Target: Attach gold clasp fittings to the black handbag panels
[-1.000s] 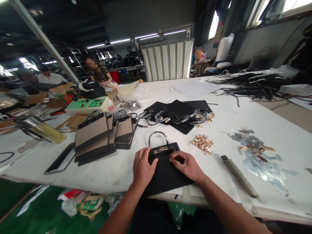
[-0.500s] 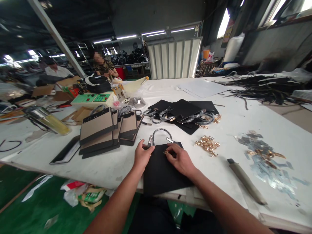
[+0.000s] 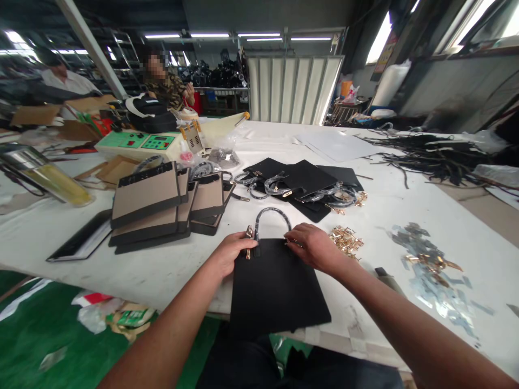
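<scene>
A black flat bag panel with a plastic-wrapped loop handle lies in front of me, hanging over the table's front edge. My left hand pinches its top left corner by a gold metal fitting. On the top right corner rests my right hand, fingers curled over the edge near the handle's end. A pile of gold fittings lies just right of that hand.
Stacked brown-and-black panels sit to the left, more black panels with handles behind. Silver and gold scraps and a grey tool lie right. Black straps are far right. Two people sit at the far left.
The panel now lies plain side up and has slid toward me over the table edge. Both hands moved from its middle to its top corners; the gold fitting now shows at my left fingers.
</scene>
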Motion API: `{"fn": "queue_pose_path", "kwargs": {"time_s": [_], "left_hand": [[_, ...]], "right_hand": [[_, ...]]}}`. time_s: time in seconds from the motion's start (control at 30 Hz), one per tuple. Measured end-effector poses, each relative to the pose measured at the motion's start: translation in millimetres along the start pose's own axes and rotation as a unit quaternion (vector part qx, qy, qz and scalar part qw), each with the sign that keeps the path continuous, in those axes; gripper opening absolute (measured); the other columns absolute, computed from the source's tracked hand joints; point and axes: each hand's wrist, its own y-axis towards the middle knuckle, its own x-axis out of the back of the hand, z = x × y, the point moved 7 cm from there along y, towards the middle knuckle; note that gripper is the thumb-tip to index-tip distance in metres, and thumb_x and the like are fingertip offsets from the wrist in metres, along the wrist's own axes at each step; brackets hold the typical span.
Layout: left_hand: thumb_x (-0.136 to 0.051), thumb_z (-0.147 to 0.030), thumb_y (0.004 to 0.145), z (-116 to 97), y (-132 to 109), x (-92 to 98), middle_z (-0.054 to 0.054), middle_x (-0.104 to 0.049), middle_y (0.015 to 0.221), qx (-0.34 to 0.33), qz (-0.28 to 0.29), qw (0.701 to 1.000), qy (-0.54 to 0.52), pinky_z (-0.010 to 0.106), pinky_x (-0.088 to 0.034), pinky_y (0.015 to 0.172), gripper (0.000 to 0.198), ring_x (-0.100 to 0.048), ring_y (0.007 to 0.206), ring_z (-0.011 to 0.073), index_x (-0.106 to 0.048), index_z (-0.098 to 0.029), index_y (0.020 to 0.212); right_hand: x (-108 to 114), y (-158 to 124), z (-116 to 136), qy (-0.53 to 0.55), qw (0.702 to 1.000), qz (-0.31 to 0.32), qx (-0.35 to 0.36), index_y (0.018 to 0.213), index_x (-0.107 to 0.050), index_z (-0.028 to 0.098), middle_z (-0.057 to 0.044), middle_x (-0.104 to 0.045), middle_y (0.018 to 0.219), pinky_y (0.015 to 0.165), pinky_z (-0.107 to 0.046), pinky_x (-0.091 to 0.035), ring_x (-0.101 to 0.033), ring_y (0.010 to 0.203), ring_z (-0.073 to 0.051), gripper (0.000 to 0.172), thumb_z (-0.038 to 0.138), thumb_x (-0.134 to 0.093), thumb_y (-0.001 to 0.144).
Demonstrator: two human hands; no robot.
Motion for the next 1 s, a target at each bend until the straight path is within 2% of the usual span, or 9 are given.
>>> {"fn": "queue_pose_path", "kwargs": {"time_s": [0.13, 0.27, 0.37, 0.47, 0.6, 0.87, 1.0], "left_hand": [[-0.082, -0.021, 0.068, 8, 1, -4.9, 0.005, -0.07, 0.075, 0.006, 0.011, 0.993, -0.114, 0.031, -0.056, 0.063, 0.025, -0.066, 0.063, 0.0183, -0.069, -0.014, 0.087], [-0.078, -0.022, 0.069, 22, 1, -6.0, 0.006, -0.068, 0.07, 0.057, -0.001, 0.988, -0.143, 0.031, -0.056, 0.059, 0.02, -0.064, 0.059, 0.0188, -0.07, -0.013, 0.085], [-0.074, -0.02, 0.065, 28, 2, -8.6, 0.007, -0.067, 0.07, 0.084, 0.003, 0.984, -0.159, 0.03, -0.056, 0.06, 0.027, -0.065, 0.06, 0.0189, -0.073, -0.01, 0.091], [-0.07, -0.015, 0.061, 26, 5, -10.0, 0.006, -0.067, 0.07, 0.057, 0.001, 0.987, -0.152, 0.027, -0.055, 0.057, 0.037, -0.064, 0.06, 0.018, -0.074, -0.009, 0.097], [-0.067, -0.011, 0.059, 26, 9, -12.1, 0.006, -0.068, 0.068, 0.051, 0.0, 0.988, -0.145, 0.026, -0.052, 0.052, 0.04, -0.062, 0.056, 0.0172, -0.075, -0.009, 0.098], [-0.068, -0.012, 0.059, 27, 9, -12.4, 0.004, -0.067, 0.067, 0.035, 0.01, 0.989, -0.147, 0.027, -0.053, 0.056, 0.04, -0.064, 0.058, 0.0173, -0.075, -0.01, 0.099], [-0.069, -0.012, 0.058, 26, 5, -14.1, 0.005, -0.068, 0.068, 0.035, 0.003, 0.989, -0.144, 0.025, -0.052, 0.057, 0.039, -0.064, 0.059, 0.0166, -0.075, -0.01, 0.097]], "right_hand": [[0, -6, 3, 0.027, 0.999, 0.004, 0.037, 0.119, -0.07, 0.022, -0.009, -0.071, 0.106, 0.091, -0.038, -0.049, -0.061, 0.101, -0.024, 0.021, 0.025, -0.058, 0.101], [-9, -7, 4, 0.048, 0.998, -0.004, 0.051, 0.123, -0.068, 0.021, -0.009, -0.071, 0.108, 0.091, -0.04, -0.048, -0.061, 0.101, -0.025, 0.024, 0.027, -0.056, 0.103], [-16, -5, 2, 0.057, 0.997, 0.001, 0.056, 0.126, -0.067, 0.022, -0.009, -0.071, 0.108, 0.091, -0.04, -0.048, -0.061, 0.101, -0.024, 0.026, 0.028, -0.055, 0.104], [-20, -5, 3, 0.052, 0.997, 0.012, 0.061, 0.126, -0.066, 0.022, -0.009, -0.07, 0.108, 0.089, -0.039, -0.049, -0.062, 0.099, -0.023, 0.027, 0.028, -0.052, 0.105], [-21, -7, 7, 0.044, 0.996, 0.032, 0.075, 0.127, -0.066, 0.022, -0.01, -0.069, 0.109, 0.084, -0.035, -0.051, -0.064, 0.096, -0.022, 0.03, 0.029, -0.046, 0.107], [-35, -4, 15, 0.027, 0.995, 0.055, 0.084, 0.125, -0.067, 0.021, -0.01, -0.07, 0.104, 0.083, -0.034, -0.051, -0.065, 0.095, -0.022, 0.029, 0.026, -0.046, 0.106], [-37, -4, 11, 0.035, 0.994, 0.062, 0.089, 0.131, -0.063, 0.02, -0.011, -0.07, 0.107, 0.084, -0.035, -0.05, -0.065, 0.095, -0.023, 0.03, 0.026, -0.048, 0.105]]}}
